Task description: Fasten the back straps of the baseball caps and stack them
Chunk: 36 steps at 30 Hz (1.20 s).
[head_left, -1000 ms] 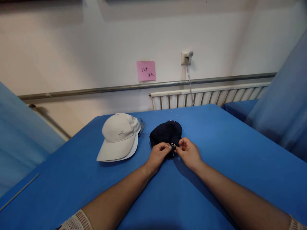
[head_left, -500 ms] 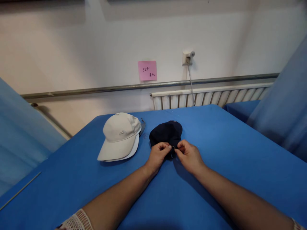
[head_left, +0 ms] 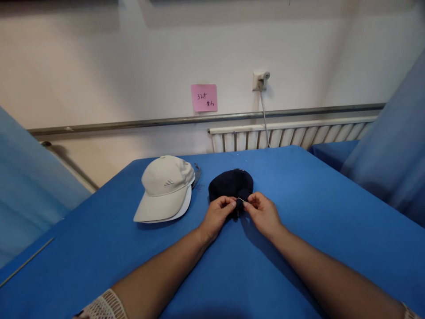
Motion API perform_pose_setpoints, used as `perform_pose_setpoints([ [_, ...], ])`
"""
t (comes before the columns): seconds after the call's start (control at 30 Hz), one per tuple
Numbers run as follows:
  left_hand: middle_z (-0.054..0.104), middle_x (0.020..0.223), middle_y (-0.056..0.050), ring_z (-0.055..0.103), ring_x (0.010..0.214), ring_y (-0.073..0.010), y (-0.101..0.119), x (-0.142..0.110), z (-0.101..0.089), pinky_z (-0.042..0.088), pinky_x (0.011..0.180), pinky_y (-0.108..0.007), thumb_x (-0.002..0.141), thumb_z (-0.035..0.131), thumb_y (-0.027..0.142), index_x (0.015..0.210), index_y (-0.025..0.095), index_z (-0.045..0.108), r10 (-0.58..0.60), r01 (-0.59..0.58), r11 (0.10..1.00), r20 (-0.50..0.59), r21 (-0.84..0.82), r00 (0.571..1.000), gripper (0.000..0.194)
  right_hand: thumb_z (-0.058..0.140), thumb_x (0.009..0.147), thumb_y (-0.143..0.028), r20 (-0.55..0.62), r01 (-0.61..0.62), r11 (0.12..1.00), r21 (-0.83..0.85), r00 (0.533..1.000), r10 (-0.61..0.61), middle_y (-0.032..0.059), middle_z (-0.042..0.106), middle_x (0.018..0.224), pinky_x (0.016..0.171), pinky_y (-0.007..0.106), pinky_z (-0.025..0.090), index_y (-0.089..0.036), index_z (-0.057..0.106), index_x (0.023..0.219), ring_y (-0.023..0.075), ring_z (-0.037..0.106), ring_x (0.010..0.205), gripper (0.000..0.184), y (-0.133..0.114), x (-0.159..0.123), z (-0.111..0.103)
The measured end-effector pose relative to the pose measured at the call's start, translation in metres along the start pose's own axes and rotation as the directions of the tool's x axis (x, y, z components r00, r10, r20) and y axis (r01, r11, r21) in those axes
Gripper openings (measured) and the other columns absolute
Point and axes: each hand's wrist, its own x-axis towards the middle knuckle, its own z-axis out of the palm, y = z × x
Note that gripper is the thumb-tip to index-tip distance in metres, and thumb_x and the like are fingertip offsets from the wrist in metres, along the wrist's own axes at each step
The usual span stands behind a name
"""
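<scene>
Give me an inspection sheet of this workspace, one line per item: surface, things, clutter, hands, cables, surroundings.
Surface: blue table, some small marks near the pale cap.
Things: dark cap with a small metal piece; pale cap over a white brim.
Clutter: thin strip at left.
Hands: left hand and right hand both pinch the dark cap's near side.
Cables: cord hangs from the wall socket; lower end hidden.
Surroundings: pink note, metal rail, radiator, curtains.

From my station I logged a cream left sleeve (head_left: 108, 305): openwork, netlike holes, narrow vertical slits banding the cuff. Right sleeve (head_left: 409, 313): pale, slitted, mostly out of view. Left hand (head_left: 216, 215), right hand (head_left: 265, 215): both bare.
</scene>
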Motion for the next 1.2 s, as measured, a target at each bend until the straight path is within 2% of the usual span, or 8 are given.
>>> perform_pose_setpoints([
  [0.27,0.065,0.091,-0.008,0.054,0.069,-0.0117,-0.002,0.001,0.001,0.043,0.061,-0.023,0.066,0.076,0.034,0.066,0.013,0.062,-0.005,0.007,0.999,-0.06,0.031,0.998,0.025,0.054,0.082,-0.037,0.041,0.067,0.991,-0.118,0.997,-0.063,-0.0022,0.06,0.061,0.052,0.025,0.037,-0.023,0.054,0.075,0.0141,0.053,0.054,0.015,-0.016,-0.01,-0.005],
  [0.5,0.064,0.079,-0.006,0.053,0.064,-0.0113,-0.003,0.002,-0.001,0.043,0.06,-0.025,0.067,0.075,0.036,0.068,0.012,0.062,-0.025,0.025,0.999,0.0,0.031,1.0,0.027,0.053,0.083,-0.035,0.017,0.066,0.993,-0.099,0.998,-0.064,0.001,0.065,0.07,0.059,0.027,0.042,-0.022,0.055,0.08,0.016,0.059,0.063,0.014,-0.004,-0.005,-0.003],
  [0.77,0.062,0.074,-0.005,0.054,0.063,-0.0121,-0.004,0.003,-0.005,0.042,0.059,-0.026,0.068,0.076,0.04,0.078,0.011,0.067,-0.073,0.074,0.997,0.062,-0.019,0.995,0.031,0.053,0.083,-0.035,0.003,0.124,0.965,-0.233,0.992,-0.126,0.0001,0.064,0.067,0.058,0.027,0.042,-0.023,0.057,0.08,0.0164,0.059,0.061,0.013,-0.012,-0.009,-0.007],
  [1.03,0.064,0.078,-0.007,0.055,0.066,-0.0128,-0.003,0.002,-0.004,0.044,0.06,-0.026,0.064,0.078,0.037,0.06,0.012,0.061,-0.059,0.061,0.998,0.057,-0.023,0.997,0.031,0.052,0.084,-0.034,0.029,0.162,0.955,-0.247,0.987,-0.159,0.0008,0.066,0.073,0.063,0.029,0.044,-0.023,0.057,0.081,0.0167,0.06,0.065,0.012,-0.017,-0.012,-0.009],
  [1.2,0.058,0.068,-0.002,0.052,0.059,-0.0115,0.001,0.0,-0.003,0.042,0.055,-0.025,0.066,0.077,0.037,0.073,0.013,0.065,-0.115,0.119,0.992,0.08,-0.052,0.99,0.027,0.052,0.084,-0.031,0.058,0.208,0.934,-0.291,0.978,-0.2,0.0007,0.065,0.075,0.065,0.029,0.044,-0.023,0.057,0.081,0.0168,0.061,0.068,0.01,-0.019,-0.013,-0.01],
])
